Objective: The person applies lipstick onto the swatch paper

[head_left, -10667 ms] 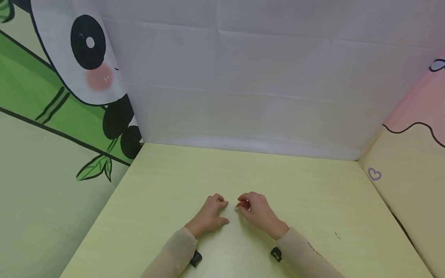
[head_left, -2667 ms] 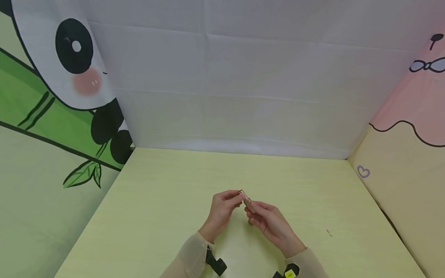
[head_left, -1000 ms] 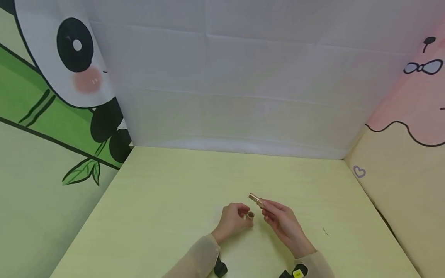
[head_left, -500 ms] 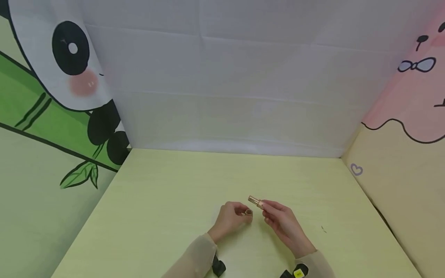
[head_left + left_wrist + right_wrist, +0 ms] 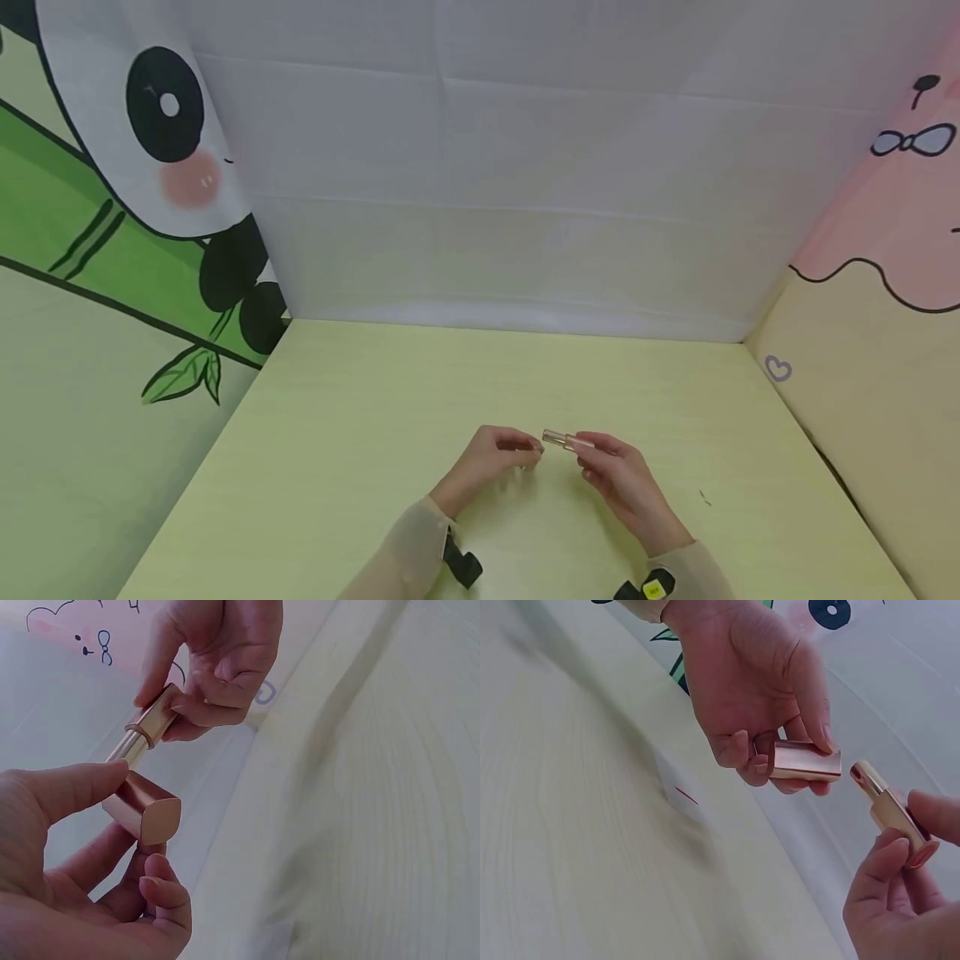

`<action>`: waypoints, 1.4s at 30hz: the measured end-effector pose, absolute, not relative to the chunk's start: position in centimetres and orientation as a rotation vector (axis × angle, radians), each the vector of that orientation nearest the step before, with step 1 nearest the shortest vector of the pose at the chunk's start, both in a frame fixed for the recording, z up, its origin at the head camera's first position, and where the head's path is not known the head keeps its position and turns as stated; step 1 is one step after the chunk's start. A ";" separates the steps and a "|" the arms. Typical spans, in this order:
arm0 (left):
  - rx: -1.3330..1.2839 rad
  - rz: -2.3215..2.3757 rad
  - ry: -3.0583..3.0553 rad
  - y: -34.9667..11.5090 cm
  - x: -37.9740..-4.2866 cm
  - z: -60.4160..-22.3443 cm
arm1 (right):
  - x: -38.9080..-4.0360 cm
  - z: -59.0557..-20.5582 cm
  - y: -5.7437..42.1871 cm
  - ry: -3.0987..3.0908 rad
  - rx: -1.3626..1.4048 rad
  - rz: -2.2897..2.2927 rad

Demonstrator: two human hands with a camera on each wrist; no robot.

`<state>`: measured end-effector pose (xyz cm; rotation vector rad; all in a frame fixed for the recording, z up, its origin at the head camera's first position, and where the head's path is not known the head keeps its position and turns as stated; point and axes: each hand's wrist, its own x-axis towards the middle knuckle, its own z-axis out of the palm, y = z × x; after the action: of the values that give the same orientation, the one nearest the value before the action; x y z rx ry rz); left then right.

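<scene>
Between thumb and fingers, my left hand (image 5: 487,462) pinches a rose-gold lipstick cap (image 5: 146,806). In the right wrist view the cap (image 5: 806,761) lies sideways, its far end towards the lipstick. My right hand (image 5: 626,483) grips the gold lipstick tube (image 5: 892,814) by its base, with the narrower inner sleeve pointing at the cap. A small gap parts cap and tube in the right wrist view. No coloured stick shows above the sleeve. From the head, the lipstick tube (image 5: 558,439) is nearly level, while fingers hide most of the cap.
A small white piece of paper (image 5: 679,791) with a red line lies on the pale wooden table (image 5: 375,400). A dark mark (image 5: 705,497) is at the right of the table. Printed cloth walls (image 5: 487,208) enclose the back and sides.
The reddish thing in my right hand is gone from view; the lipstick tube and cap came apart. In the last half second, the tube tilted nearer level and my left hand rose slightly.
</scene>
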<state>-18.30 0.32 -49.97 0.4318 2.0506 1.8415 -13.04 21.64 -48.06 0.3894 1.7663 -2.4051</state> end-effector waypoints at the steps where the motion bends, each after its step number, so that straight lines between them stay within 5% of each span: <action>1: 0.436 1.845 2.040 0.2 -18.3 -49.8 | -13.0 -48.1 21.7 1.771 0.381 -2.403; 15: 0.428 1.840 2.008 -0.1 -17.7 -47.4 | -13.0 -47.9 21.9 1.753 0.326 -2.400; 42: 0.445 1.967 1.948 0.3 -18.2 -48.7 | -12.9 -47.7 21.0 1.854 0.205 -2.313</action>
<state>-18.17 0.35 -48.68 0.4452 1.9476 1.9668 -12.93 21.04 -47.70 0.2045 1.8539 -2.3135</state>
